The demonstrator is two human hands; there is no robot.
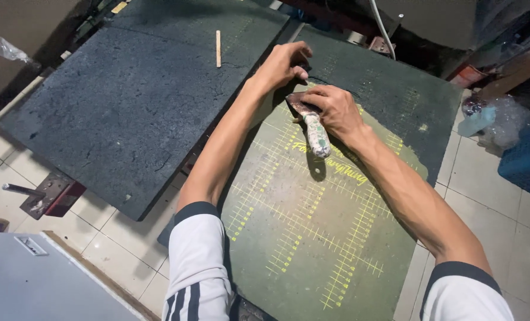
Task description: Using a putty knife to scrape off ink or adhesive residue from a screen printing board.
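The scraper (311, 126) is held in the right hand (335, 109), near the far edge of the green platen (312, 238), blade against it. Its handle is pale and paint-stained. The left hand (282, 64) lies just beside, fingers curled on the platen.

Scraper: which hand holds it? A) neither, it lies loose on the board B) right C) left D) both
B: the right hand is closed around the scraper, handle sticking out toward the camera, while the left hand presses on the green gridded board just beyond the blade.
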